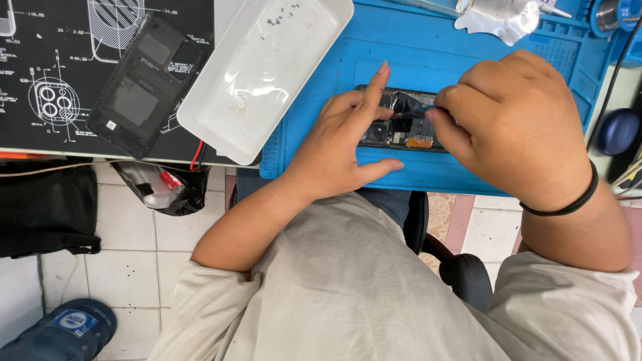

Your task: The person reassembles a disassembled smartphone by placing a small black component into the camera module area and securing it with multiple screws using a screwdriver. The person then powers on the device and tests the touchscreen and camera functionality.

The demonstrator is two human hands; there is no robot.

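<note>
An opened phone [401,130] lies on the blue work mat [428,47], its inner boards and camera modules showing. My left hand [344,144] rests on the phone's left end, index finger raised and thumb along the near edge. My right hand [515,124], a black band on its wrist, covers the phone's right end and pinches a thin tool [411,112] whose tip touches the phone's inside. Most of the tool is hidden by my fingers.
A white plastic tray [264,70] sits left of the mat. A black phone back cover [144,87] lies on a dark mat with white drawings. Silver foil [498,17] lies at the mat's far edge. A blue round object [616,132] sits at right. Tiled floor and chair below.
</note>
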